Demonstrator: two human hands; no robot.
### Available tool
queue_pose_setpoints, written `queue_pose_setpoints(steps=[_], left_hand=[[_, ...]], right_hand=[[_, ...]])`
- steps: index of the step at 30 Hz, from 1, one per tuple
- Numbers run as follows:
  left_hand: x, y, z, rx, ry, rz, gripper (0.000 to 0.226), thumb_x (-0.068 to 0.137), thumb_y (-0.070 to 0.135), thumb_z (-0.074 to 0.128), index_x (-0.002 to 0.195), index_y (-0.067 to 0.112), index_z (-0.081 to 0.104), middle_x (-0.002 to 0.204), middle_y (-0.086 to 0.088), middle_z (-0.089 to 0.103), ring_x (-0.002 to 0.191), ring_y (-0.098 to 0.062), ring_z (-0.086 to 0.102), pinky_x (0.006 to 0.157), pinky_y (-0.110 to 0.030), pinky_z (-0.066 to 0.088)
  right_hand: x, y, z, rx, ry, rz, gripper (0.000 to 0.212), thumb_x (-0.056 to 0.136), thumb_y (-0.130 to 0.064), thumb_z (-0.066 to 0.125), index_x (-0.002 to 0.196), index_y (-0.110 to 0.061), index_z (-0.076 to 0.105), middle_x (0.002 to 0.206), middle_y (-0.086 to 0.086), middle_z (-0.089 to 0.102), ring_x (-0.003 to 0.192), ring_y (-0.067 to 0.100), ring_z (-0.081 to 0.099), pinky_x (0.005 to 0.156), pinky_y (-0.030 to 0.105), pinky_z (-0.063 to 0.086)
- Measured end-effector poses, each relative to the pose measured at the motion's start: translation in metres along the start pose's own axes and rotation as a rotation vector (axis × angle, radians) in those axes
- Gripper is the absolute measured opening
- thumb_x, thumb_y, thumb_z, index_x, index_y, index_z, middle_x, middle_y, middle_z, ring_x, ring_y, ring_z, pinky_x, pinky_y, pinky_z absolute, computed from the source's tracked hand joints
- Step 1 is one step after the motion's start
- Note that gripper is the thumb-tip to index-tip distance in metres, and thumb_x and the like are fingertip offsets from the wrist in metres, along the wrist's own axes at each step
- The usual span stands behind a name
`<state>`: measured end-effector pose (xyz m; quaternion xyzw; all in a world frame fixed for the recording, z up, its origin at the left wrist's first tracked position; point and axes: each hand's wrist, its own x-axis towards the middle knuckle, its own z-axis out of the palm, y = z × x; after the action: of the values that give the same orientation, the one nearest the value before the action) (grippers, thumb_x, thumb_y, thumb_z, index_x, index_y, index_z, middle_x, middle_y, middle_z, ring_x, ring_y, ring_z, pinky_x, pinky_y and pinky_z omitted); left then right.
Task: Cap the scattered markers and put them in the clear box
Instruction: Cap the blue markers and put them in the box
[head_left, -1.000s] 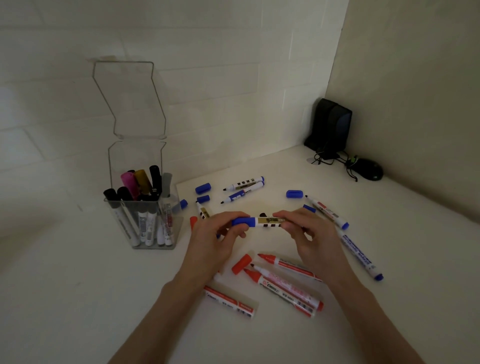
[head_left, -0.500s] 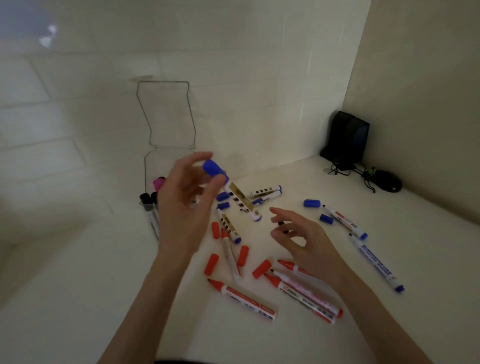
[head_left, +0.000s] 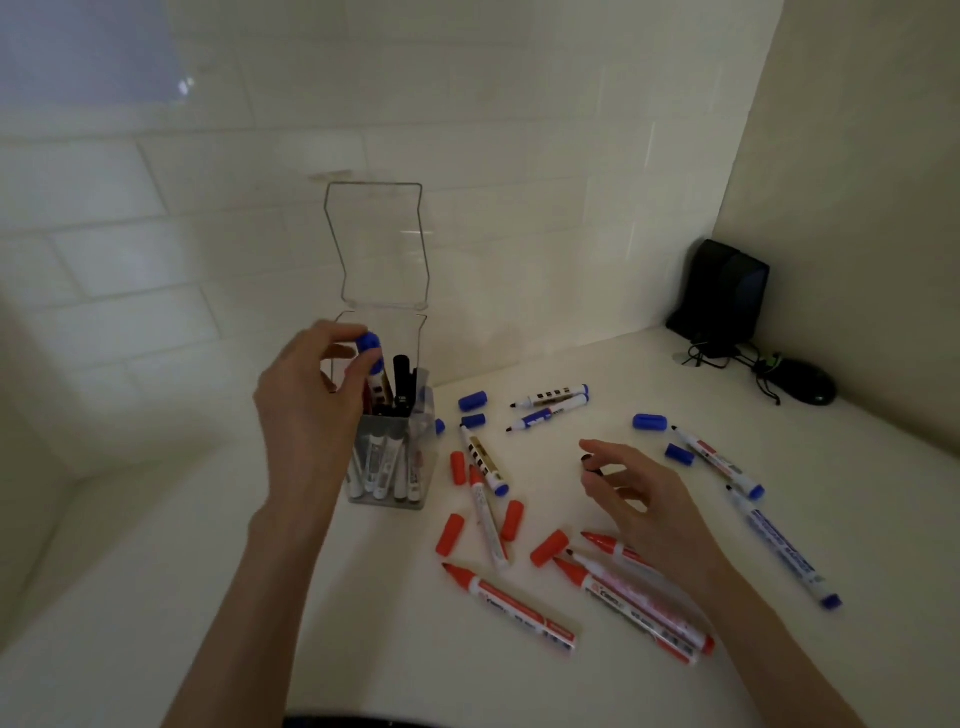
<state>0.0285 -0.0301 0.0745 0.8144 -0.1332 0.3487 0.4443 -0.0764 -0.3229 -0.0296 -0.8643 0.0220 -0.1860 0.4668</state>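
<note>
My left hand (head_left: 306, 395) pinches the blue cap end of a capped blue marker (head_left: 372, 358), which stands upright inside the clear box (head_left: 415, 467) among several other markers. The box's hinged lid (head_left: 379, 244) stands open against the wall. My right hand (head_left: 639, 493) hovers low over the table with fingers loosely curled, and a small dark thing shows at its fingertips. Uncapped red markers (head_left: 509, 605) and blue markers (head_left: 550, 397) lie scattered to the right of the box. Loose red caps (head_left: 449, 532) and blue caps (head_left: 649, 421) lie between them.
A black speaker (head_left: 724, 296) stands in the far right corner with a tangle of cable and a black mouse (head_left: 805, 387) beside it. The tiled wall runs close behind the box. The white table extends left and toward me.
My left hand carried the capped blue marker from mid-air to the box and lowered it upright inside. My right hand, which had let go of it, stayed over the table. The view shifted left.
</note>
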Motion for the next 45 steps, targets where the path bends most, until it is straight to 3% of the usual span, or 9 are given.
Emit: queue_pose_setpoints(steps=[7, 12, 15, 19, 24, 30, 34, 40, 45], left_hand=[[-0.012, -0.028, 0.014, 0.384, -0.031, 0.158, 0.020, 0.095, 0.027, 0.068, 0.099, 0.011, 0.077, 0.115, -0.005, 0.057, 0.103, -0.025, 0.046, 0.086, -0.039, 0.047], [-0.026, -0.021, 0.020, 0.287, 0.082, 0.186, 0.014, 0.098, 0.014, 0.062, 0.109, 0.011, 0.069, 0.124, -0.010, 0.051, 0.109, -0.025, 0.048, 0.086, -0.043, 0.050], [-0.044, 0.002, 0.032, 0.115, 0.154, 0.297, 0.025, 0.091, -0.004, 0.062, 0.112, 0.009, 0.064, 0.118, -0.013, 0.054, 0.101, -0.023, 0.054, 0.078, -0.037, 0.054], [-0.074, 0.027, 0.067, -0.015, -0.145, 0.537, 0.027, 0.092, -0.003, 0.056, 0.112, 0.011, 0.066, 0.106, -0.003, 0.064, 0.074, -0.011, 0.057, 0.065, -0.025, 0.052], [-0.086, 0.030, 0.102, 0.081, -0.417, 0.298, 0.027, 0.096, 0.015, 0.061, 0.118, 0.031, 0.064, 0.099, 0.012, 0.068, 0.070, -0.002, 0.056, 0.061, -0.024, 0.055], [-0.080, 0.036, 0.124, 0.147, -0.539, 0.115, 0.026, 0.100, 0.024, 0.056, 0.122, 0.035, 0.063, 0.111, 0.015, 0.066, 0.097, -0.002, 0.061, 0.083, -0.018, 0.048], [-0.085, 0.069, 0.169, -0.001, -0.708, 0.252, 0.030, 0.102, 0.025, 0.053, 0.130, 0.032, 0.062, 0.130, 0.012, 0.063, 0.121, -0.007, 0.054, 0.107, -0.027, 0.040], [-0.097, 0.104, 0.264, 0.180, -0.871, 0.513, 0.035, 0.098, 0.017, 0.061, 0.132, 0.015, 0.065, 0.130, -0.010, 0.065, 0.118, -0.031, 0.054, 0.098, -0.041, 0.041], [-0.101, 0.100, 0.278, 0.200, -0.876, 0.501, 0.020, 0.096, 0.019, 0.061, 0.113, 0.013, 0.070, 0.113, -0.007, 0.068, 0.108, -0.028, 0.057, 0.094, -0.037, 0.043]], right_hand=[[0.004, 0.001, -0.006, -0.038, 0.020, 0.042, 0.035, 0.096, -0.027, 0.062, 0.125, -0.044, 0.057, 0.111, -0.022, 0.063, 0.094, -0.005, 0.065, 0.078, 0.005, 0.049], [0.007, 0.009, -0.024, -0.134, 0.204, 0.056, 0.029, 0.097, -0.020, 0.061, 0.123, -0.032, 0.063, 0.104, -0.013, 0.067, 0.093, 0.001, 0.064, 0.078, 0.015, 0.048], [0.006, 0.027, -0.045, -0.377, 0.428, 0.097, 0.027, 0.093, -0.008, 0.064, 0.118, -0.019, 0.068, 0.102, 0.003, 0.070, 0.094, 0.022, 0.063, 0.084, 0.033, 0.051], [0.003, 0.050, -0.072, -0.812, 0.502, 0.303, 0.037, 0.088, -0.013, 0.069, 0.125, -0.012, 0.066, 0.118, 0.016, 0.066, 0.112, 0.038, 0.053, 0.093, 0.049, 0.044], [0.003, 0.053, -0.076, -0.932, 0.401, 0.442, 0.023, 0.098, -0.028, 0.057, 0.115, -0.022, 0.071, 0.101, 0.006, 0.070, 0.100, 0.029, 0.056, 0.089, 0.041, 0.035], [0.006, 0.056, -0.077, -0.845, 0.549, 0.424, 0.020, 0.096, -0.020, 0.060, 0.112, -0.015, 0.070, 0.098, 0.012, 0.067, 0.093, 0.034, 0.058, 0.085, 0.043, 0.037], [0.005, 0.053, -0.085, -0.700, 0.733, 0.377, 0.018, 0.096, -0.010, 0.058, 0.113, -0.009, 0.064, 0.096, 0.017, 0.063, 0.088, 0.039, 0.058, 0.081, 0.045, 0.041], [-0.003, 0.050, -0.089, -0.560, 0.883, 0.296, 0.014, 0.097, -0.004, 0.055, 0.109, -0.003, 0.062, 0.091, 0.021, 0.069, 0.075, 0.041, 0.064, 0.074, 0.043, 0.044], [-0.002, 0.060, -0.087, -0.560, 0.847, 0.243, 0.015, 0.094, 0.001, 0.058, 0.107, -0.005, 0.062, 0.090, 0.017, 0.068, 0.075, 0.039, 0.064, 0.070, 0.041, 0.044]])
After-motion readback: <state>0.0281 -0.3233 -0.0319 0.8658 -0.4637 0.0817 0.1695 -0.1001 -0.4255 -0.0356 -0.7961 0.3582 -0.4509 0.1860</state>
